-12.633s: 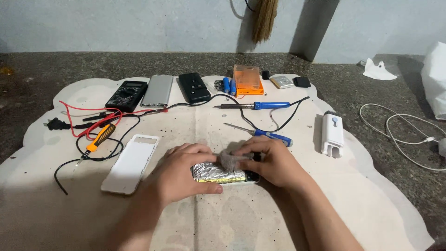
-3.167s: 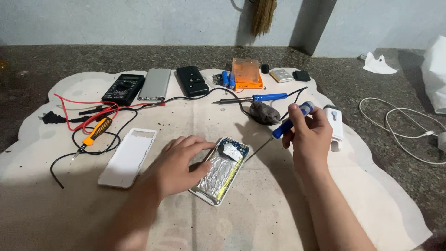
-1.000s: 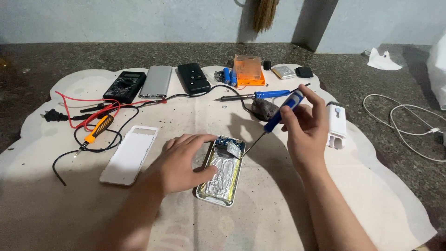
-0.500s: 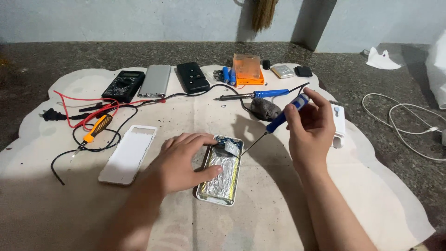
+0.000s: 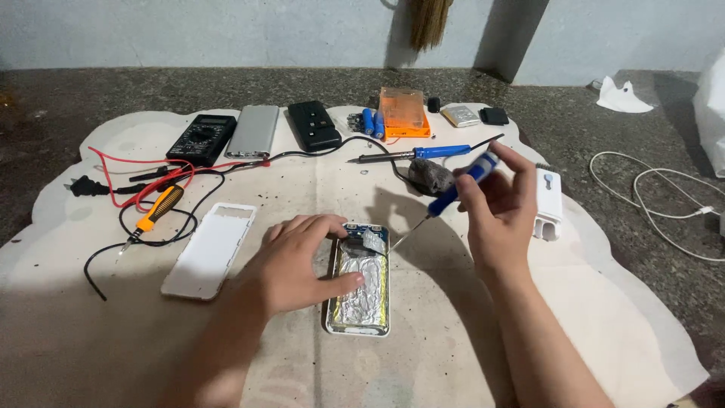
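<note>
An opened power bank [image 5: 361, 298] with a silver foil cell and a small blue circuit board lies on the cloth mat [image 5: 423, 363]. My left hand [image 5: 298, 261] rests flat on its left edge and holds it down. My right hand [image 5: 502, 208] grips a blue-handled screwdriver [image 5: 453, 195], held slanted, with its tip near the top right corner of the power bank by the circuit board.
A white case cover [image 5: 210, 249] lies to the left. At the back are a black multimeter [image 5: 201, 139] with red leads, a grey power bank [image 5: 254, 131], a black box [image 5: 313, 125], an orange case [image 5: 403, 112], a soldering iron [image 5: 427, 153] and a white charger [image 5: 548, 202].
Over the last second my right hand has tilted the screwdriver and kept its tip at the power bank's top right corner. My left hand stays on the power bank.
</note>
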